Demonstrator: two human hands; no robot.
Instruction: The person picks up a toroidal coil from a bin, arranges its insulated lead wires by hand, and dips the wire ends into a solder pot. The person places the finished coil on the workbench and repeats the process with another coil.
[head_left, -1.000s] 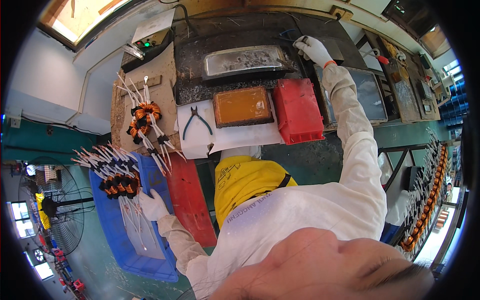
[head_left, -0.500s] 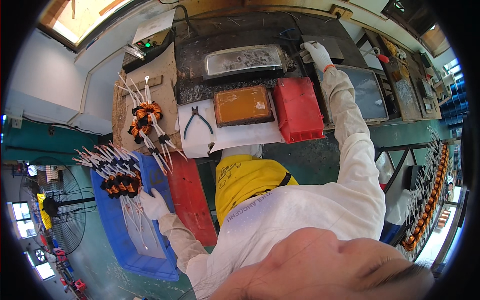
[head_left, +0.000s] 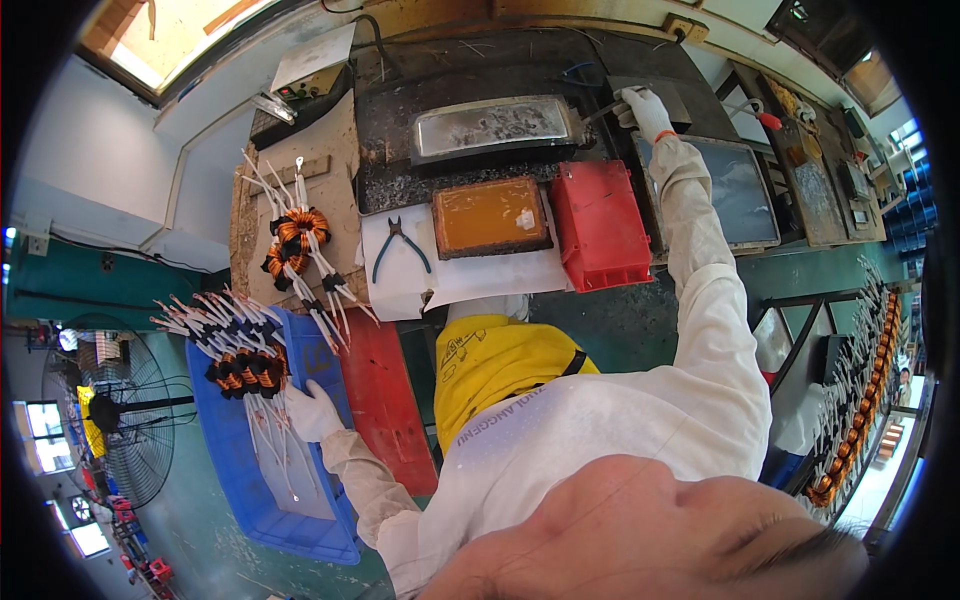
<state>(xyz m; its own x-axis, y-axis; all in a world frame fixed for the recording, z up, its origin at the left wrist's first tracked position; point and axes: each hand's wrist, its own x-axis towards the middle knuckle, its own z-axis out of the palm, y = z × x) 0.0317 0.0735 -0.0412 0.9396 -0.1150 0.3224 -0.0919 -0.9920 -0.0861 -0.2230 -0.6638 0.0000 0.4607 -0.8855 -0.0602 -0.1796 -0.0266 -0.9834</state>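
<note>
Head view. The right hand (head_left: 642,112), gloved, has its fingers closed around a dark flat tool (head_left: 604,111), which spans from the hand to the right end of a rectangular metal pot (head_left: 480,160). The pot contains silvery material with dark patches. The left hand (head_left: 313,411), gloved, is beside toroidal coils (head_left: 250,371); whether its fingers grip cannot be determined. These coils are at the far end of a blue crate (head_left: 290,530), white leads overhanging its rim. A rectangular tray (head_left: 497,252) contains amber material, left of a red bin (head_left: 604,225). Printed lettering marks the white shirt (head_left: 610,410).
</note>
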